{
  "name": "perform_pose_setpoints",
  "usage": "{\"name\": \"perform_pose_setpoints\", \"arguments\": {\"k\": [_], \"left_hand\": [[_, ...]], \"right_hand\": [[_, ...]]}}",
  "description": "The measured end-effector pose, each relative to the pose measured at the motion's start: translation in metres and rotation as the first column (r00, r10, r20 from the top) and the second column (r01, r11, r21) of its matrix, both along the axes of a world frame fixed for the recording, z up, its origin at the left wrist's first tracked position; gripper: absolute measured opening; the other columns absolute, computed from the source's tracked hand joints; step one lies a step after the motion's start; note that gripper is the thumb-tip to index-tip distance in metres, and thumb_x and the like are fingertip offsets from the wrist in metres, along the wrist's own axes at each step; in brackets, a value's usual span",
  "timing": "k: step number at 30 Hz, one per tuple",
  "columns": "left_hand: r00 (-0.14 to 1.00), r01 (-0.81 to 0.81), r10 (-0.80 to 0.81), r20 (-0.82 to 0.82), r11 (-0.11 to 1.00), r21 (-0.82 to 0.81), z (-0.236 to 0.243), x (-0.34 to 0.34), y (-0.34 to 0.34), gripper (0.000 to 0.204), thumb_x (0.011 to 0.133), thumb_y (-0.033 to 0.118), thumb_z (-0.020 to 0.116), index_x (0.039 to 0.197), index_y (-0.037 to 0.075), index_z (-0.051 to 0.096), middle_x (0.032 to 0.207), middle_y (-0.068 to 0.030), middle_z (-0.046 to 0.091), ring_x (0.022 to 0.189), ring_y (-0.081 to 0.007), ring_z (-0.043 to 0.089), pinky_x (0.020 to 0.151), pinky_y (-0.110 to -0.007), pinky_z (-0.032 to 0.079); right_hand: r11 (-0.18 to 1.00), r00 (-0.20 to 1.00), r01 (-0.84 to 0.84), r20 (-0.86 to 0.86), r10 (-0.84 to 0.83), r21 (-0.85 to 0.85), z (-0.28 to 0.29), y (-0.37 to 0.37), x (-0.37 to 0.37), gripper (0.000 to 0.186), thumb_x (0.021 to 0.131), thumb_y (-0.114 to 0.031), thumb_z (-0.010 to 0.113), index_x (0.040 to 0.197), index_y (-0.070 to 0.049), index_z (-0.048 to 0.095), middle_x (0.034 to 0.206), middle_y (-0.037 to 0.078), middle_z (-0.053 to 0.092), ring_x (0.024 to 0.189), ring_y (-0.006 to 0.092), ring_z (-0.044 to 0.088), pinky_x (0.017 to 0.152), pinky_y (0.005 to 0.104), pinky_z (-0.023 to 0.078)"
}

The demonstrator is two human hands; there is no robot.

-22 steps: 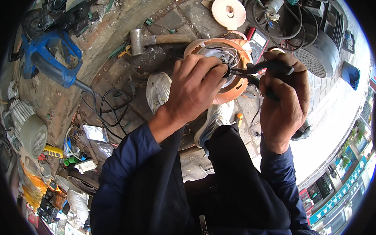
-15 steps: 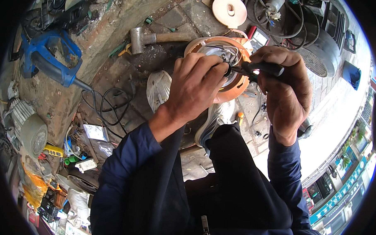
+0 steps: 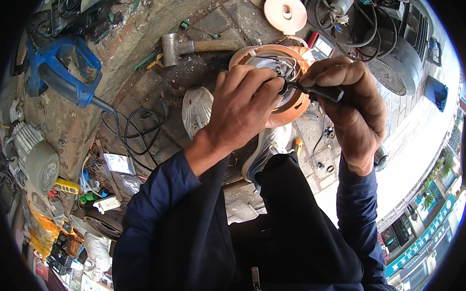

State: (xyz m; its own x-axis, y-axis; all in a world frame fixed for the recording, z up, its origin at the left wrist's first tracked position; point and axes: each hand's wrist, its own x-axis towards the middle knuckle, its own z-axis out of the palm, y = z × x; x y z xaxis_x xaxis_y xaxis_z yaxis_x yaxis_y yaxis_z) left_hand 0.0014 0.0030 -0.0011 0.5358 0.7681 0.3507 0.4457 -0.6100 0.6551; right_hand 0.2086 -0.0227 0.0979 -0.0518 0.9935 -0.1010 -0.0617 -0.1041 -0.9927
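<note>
My right hand (image 3: 358, 111) is closed around black-handled pliers (image 3: 326, 92), whose jaws point left. At the jaws' tip, the fingers of my left hand (image 3: 243, 104) pinch a small dark round part (image 3: 283, 88); its exact kind is too small to tell. Both hands work just above an orange round housing (image 3: 291, 115), set between my feet. Inside its ring, wires and metal pieces (image 3: 283, 69) show beyond my left fingertips. My left hand hides the housing's near left side.
A hammer (image 3: 200, 46) lies beyond my left hand, with a pale round lid (image 3: 285, 13) farther off. To the left are a blue-framed power tool (image 3: 66, 73), its black cable (image 3: 136, 134) and a grey motor (image 3: 37, 156). Another motor (image 3: 397, 66) stands at the far right.
My right hand has turned slightly and its fingers have drawn in along the pliers; the handles now look closer together. My left hand has barely moved.
</note>
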Motion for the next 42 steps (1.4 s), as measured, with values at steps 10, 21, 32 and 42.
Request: {"name": "perform_pose_setpoints", "arguments": {"k": [10, 21, 32, 42], "left_hand": [[1.0, -0.009, 0.009, -0.01, 0.999, -0.047, 0.002, -0.001, -0.002, 0.034, 0.082, 0.015, 0.088, 0.112, 0.012, 0.073, 0.12, 0.001, 0.07, 0.112, -0.0263, 0.062, 0.091, -0.043, 0.045], [1.0, -0.003, 0.003, -0.007, 1.0, -0.026, 0.003, -0.001, -0.001, 0.036, 0.082, 0.016, 0.088, 0.114, 0.012, 0.072, 0.12, 0.0011, 0.069, 0.111, -0.0251, 0.061, 0.089, -0.043, 0.045], [1.0, -0.012, 0.011, -0.009, 0.999, -0.042, 0.002, 0.0, -0.002, 0.033, 0.082, 0.015, 0.088, 0.113, 0.011, 0.075, 0.12, 0.0007, 0.071, 0.111, -0.0267, 0.063, 0.092, -0.043, 0.046], [1.0, 0.001, -0.001, 0.009, 1.0, 0.012, 0.002, 0.0, 0.0, 0.036, 0.083, 0.014, 0.085, 0.116, 0.012, 0.071, 0.119, 0.0017, 0.068, 0.108, -0.0227, 0.061, 0.085, -0.042, 0.045]], "right_hand": [[0.999, 0.998, -0.042, -0.052, 0.04, -0.033, 0.004, 0.003, -0.001, 0.053, 0.077, 0.015, 0.043, 0.124, 0.009, 0.067, 0.126, 0.017, 0.07, 0.122, 0.0259, 0.068, 0.11, 0.0366, 0.051], [0.999, 0.996, -0.036, -0.085, 0.035, -0.018, -0.002, 0.003, 0.001, 0.054, 0.076, 0.017, 0.041, 0.122, 0.009, 0.067, 0.125, 0.016, 0.069, 0.121, 0.0257, 0.068, 0.11, 0.0372, 0.051], [0.999, 0.998, 0.043, -0.055, -0.043, -0.006, -0.003, 0.003, -0.002, 0.047, 0.079, 0.015, 0.042, 0.118, 0.007, 0.067, 0.119, 0.016, 0.072, 0.109, 0.0207, 0.068, 0.099, 0.0325, 0.053], [0.752, 0.751, 0.658, -0.043, -0.659, -0.03, -0.006, -0.016, -0.047, 0.037, 0.087, 0.005, 0.049, 0.121, 0.006, 0.061, 0.124, 0.024, 0.07, 0.073, 0.0128, 0.053, 0.067, 0.0238, 0.043]]}}
